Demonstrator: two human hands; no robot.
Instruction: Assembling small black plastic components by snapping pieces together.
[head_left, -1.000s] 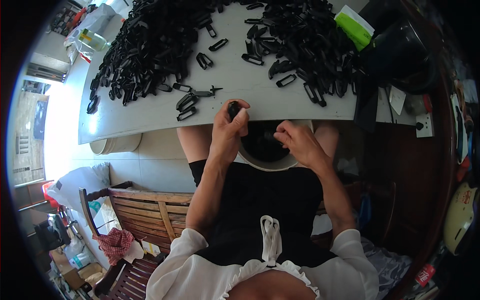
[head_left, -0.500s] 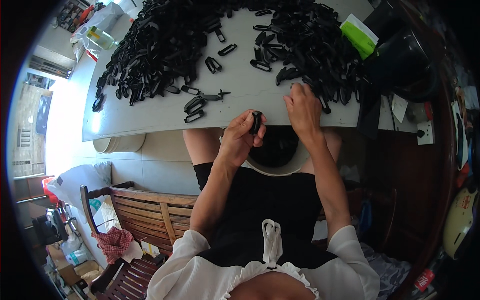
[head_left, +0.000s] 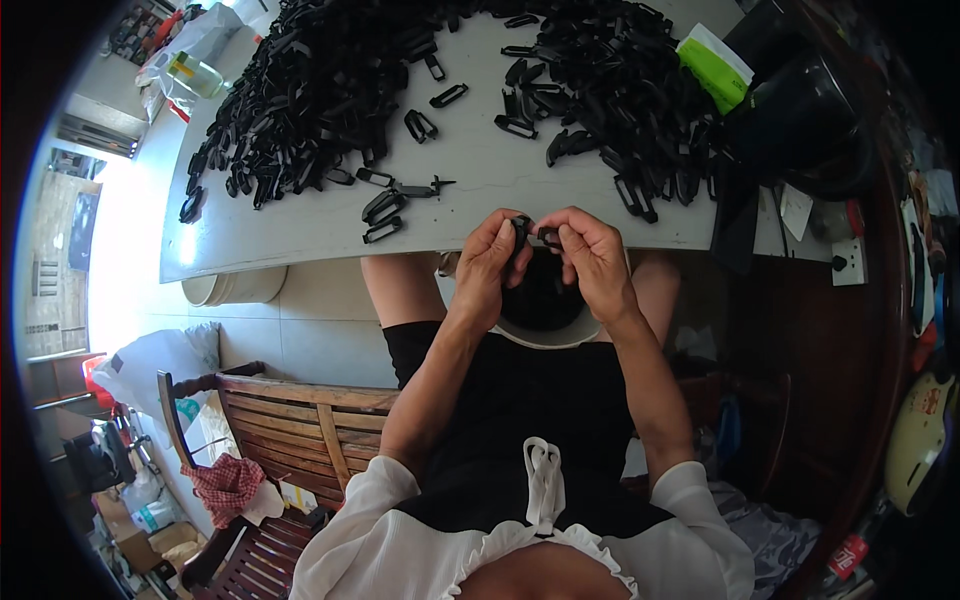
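The left hand [head_left: 488,265] pinches a black part [head_left: 521,232], the right hand [head_left: 598,264] a dark piece [head_left: 548,236]; slack grip could drop either into the bucket [head_left: 548,342] beneath.

Left parts heap [head_left: 310,100], right parts heap [head_left: 620,100] on table [head_left: 520,195]

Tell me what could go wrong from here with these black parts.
The left grip and right grip each pinch a small black part over the open bucket; one could slip and drop among its dark contents. Loose black parts lie near the table's front edge, so a careless sweep might knock one off.
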